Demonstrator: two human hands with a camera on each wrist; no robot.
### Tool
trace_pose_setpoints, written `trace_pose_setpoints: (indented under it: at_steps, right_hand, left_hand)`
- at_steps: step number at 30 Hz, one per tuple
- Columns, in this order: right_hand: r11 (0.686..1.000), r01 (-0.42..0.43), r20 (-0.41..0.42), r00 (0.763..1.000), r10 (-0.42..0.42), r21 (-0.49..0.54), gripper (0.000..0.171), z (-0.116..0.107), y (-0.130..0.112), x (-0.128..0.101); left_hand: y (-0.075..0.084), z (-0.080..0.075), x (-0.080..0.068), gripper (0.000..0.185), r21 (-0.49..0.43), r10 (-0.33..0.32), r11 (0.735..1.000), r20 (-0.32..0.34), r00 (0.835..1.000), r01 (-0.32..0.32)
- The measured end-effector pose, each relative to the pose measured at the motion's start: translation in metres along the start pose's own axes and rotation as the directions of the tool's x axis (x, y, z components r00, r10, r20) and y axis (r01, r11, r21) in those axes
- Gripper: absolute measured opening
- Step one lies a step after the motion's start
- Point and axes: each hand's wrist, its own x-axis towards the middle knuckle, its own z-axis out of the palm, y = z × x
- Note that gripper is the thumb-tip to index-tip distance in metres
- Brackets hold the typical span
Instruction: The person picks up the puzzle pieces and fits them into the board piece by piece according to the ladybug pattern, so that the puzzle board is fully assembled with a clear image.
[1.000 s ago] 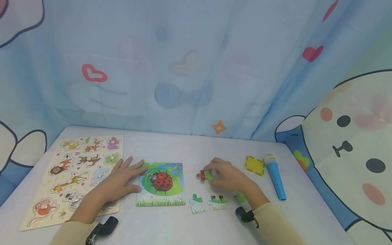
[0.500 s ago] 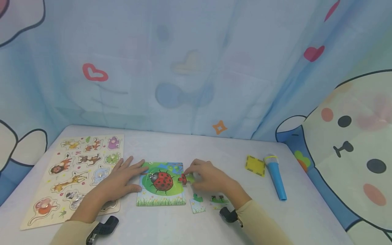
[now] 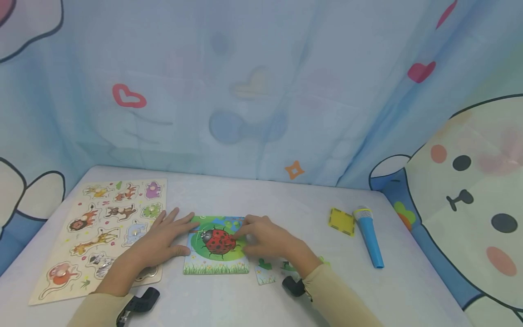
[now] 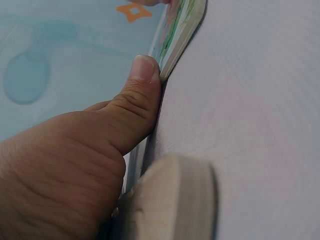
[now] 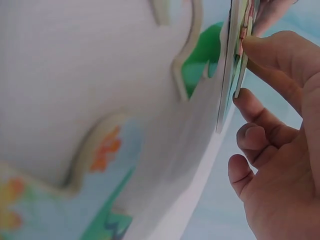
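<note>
A square ladybug jigsaw board (image 3: pixel 216 268) lies mid-table. My left hand (image 3: pixel 163 240) rests flat at its left edge with the fingers spread; in the left wrist view the thumb (image 4: pixel 142 72) touches the board's side. Over the right part of the board, my right hand (image 3: pixel 265 238) pinches a jigsaw piece (image 5: pixel 241 75) between thumb and fingers, seen edge-on in the right wrist view. In the head view that piece is mostly hidden by the fingers. Loose jigsaw pieces (image 3: pixel 266 275) lie just right of the board, some partly behind the right wrist.
A wooden animal peg puzzle (image 3: pixel 96 236) lies on the left, partly under my left forearm. Toward the right are a yellow square tile (image 3: pixel 342 221) and a blue toy microphone (image 3: pixel 369 238). A printed curtain (image 3: pixel 253 91) hangs behind the table.
My right hand has carried the jigsaw piece leftward, from the tabletop right of the board to above the ladybug picture. The left hand has stayed in place.
</note>
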Motion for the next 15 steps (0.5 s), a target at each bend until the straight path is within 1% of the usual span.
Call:
trace_pose_setpoints:
  at_steps: [6, 15]
  right_hand:
    - [1.0, -0.01, 0.013, 1.0, 0.01, -0.022, 0.038, 0.0, -0.0038, 0.0056]
    - [0.999, 0.005, 0.041, 0.999, -0.003, -0.053, 0.037, -0.0017, -0.0103, 0.0104]
  left_hand:
    - [0.0, -0.0005, 0.0006, 0.069, 0.009, -0.003, 1.0, 0.005, 1.0, 0.003]
    - [0.0004, -0.0005, 0.0002, 0.068, 0.007, -0.001, 1.0, 0.002, 1.0, 0.001]
